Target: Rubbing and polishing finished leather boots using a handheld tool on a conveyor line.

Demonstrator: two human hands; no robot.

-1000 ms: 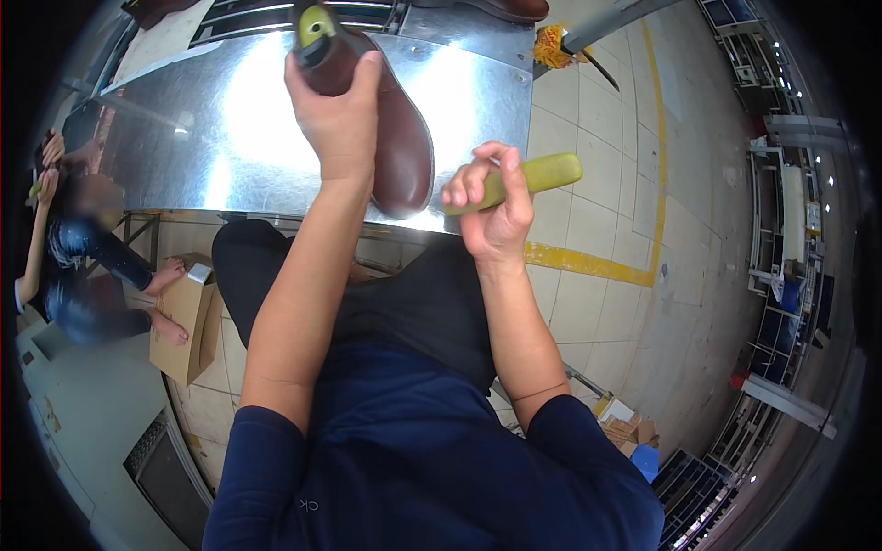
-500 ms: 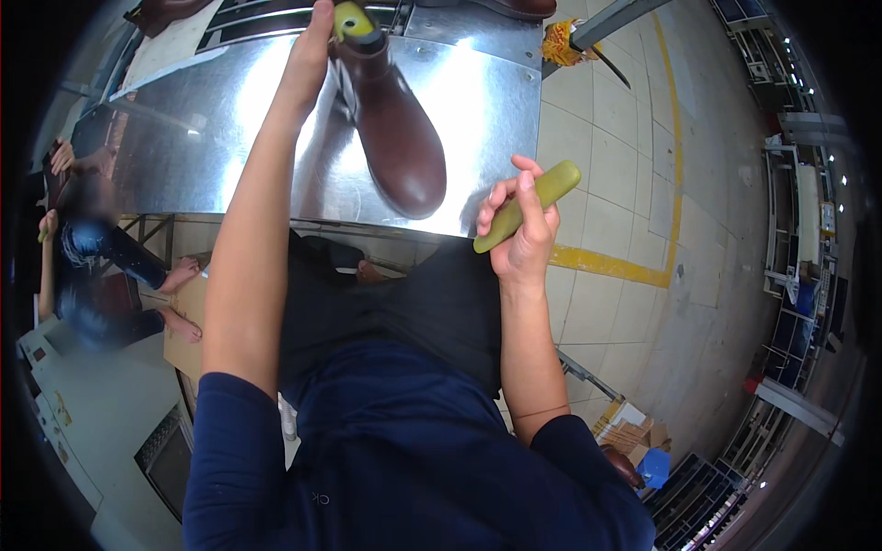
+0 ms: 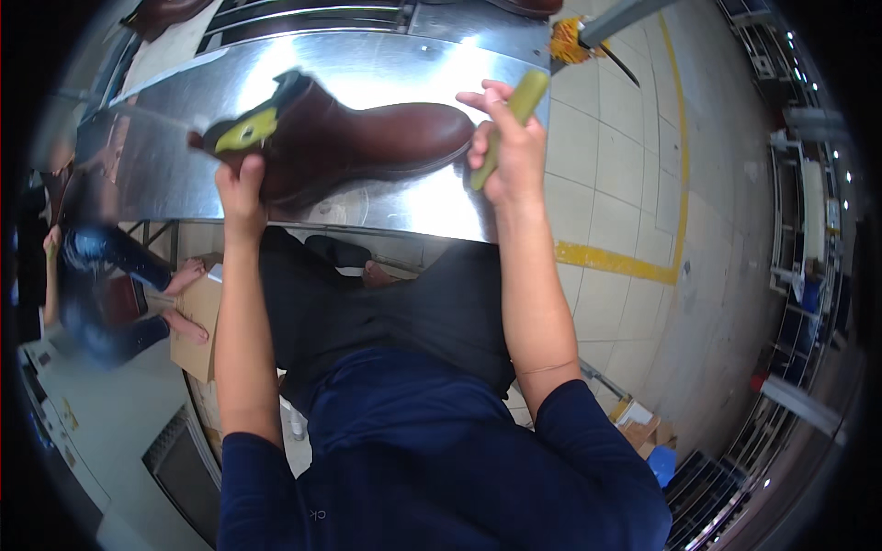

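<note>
- Brown and glossy, the boot lies on its side over the middle of the counter, toe toward the right end, its heel side close to the near edge; whether it rests on the metal, I cannot tell.
- A yellow-green insert with a dark hole shows at the boot's open end, on the left.
- The left hand holds the boot by that upper end, above the near edge, thumb up against it, other fingers mostly hidden.
- The right hand, near the right end of the counter, holds a slim yellow-green bar tilted upward, with its forefinger stretched out; it is just beside the toe.
- Beyond the far edge run metal bars, with a brown shoe past the far left corner and a dark shoe near the far right corner.
- Off the far right corner, a grey post wears a yellow-orange wrapping.
- Below the near left corner, a co-worker's bare feet rest at a cardboard box.
- Right of the counter, a yellow line crosses the tiled floor.
</note>
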